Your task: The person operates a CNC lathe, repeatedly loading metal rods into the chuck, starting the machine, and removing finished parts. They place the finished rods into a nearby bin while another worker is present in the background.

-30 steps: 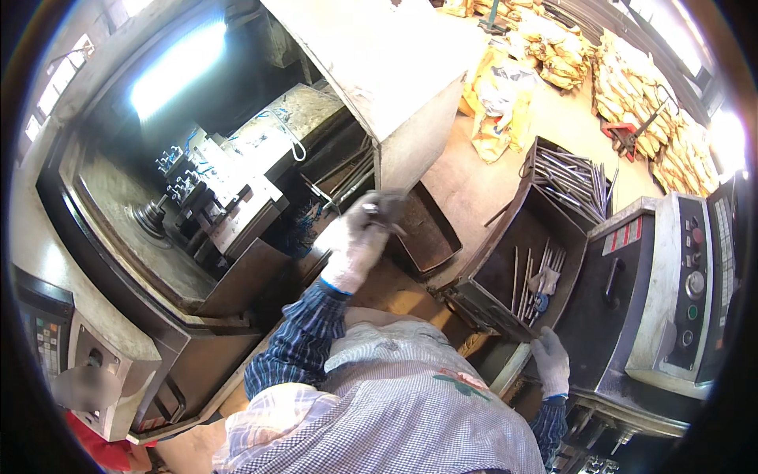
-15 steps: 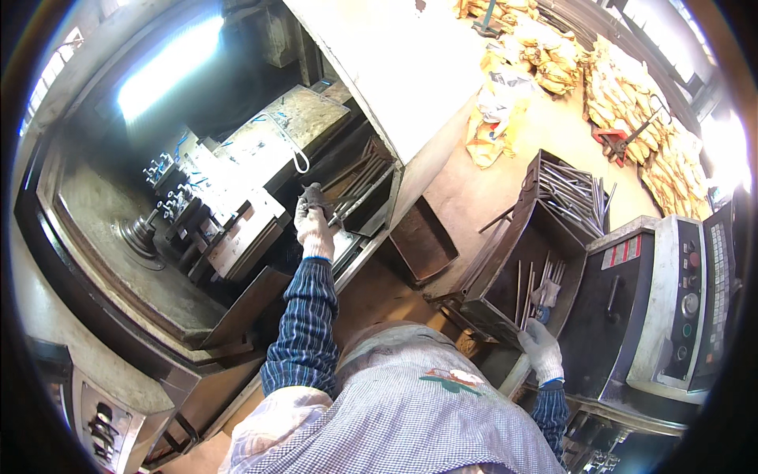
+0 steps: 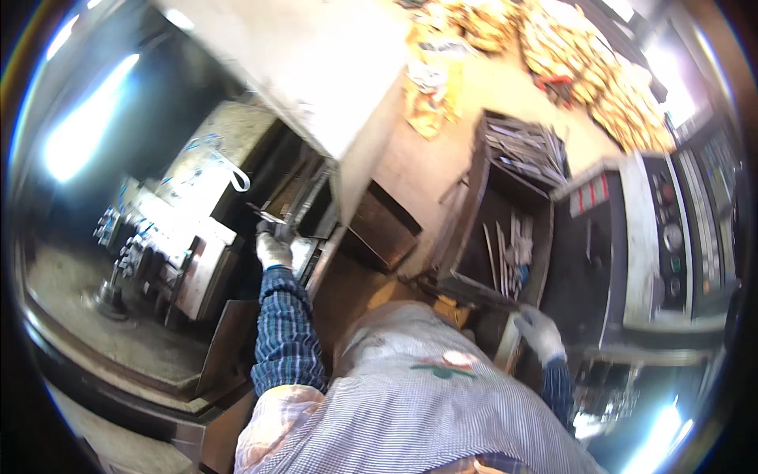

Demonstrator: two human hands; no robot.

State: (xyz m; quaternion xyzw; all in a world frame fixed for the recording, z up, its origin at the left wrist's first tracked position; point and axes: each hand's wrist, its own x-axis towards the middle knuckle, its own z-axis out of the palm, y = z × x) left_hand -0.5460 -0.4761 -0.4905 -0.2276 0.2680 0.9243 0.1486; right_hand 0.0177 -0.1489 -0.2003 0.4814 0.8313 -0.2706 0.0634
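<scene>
My left hand, in a white knit glove with grey fingertips, reaches into the machine's open enclosure at the left. Its fingers are closed on a thin metal rod, whose end sticks out past them; blur hides the rest. My right hand, also gloved, is at the near end of a dark metal trough, with fingers stretched out and nothing visible in them. Several thin rods and a pale cloth or glove lie inside the trough, just beyond that hand.
Inside the machine are a round spindle and a bright block with tool holders. A bin of metal rods stands beyond the trough. A control panel is at the right. An open dark box stands between machine and trough. Yellow sacks lie farther back.
My right hand has drawn back from the rods in the trough to its near end. A thin rod now shows at my left hand. The whole view has swung.
</scene>
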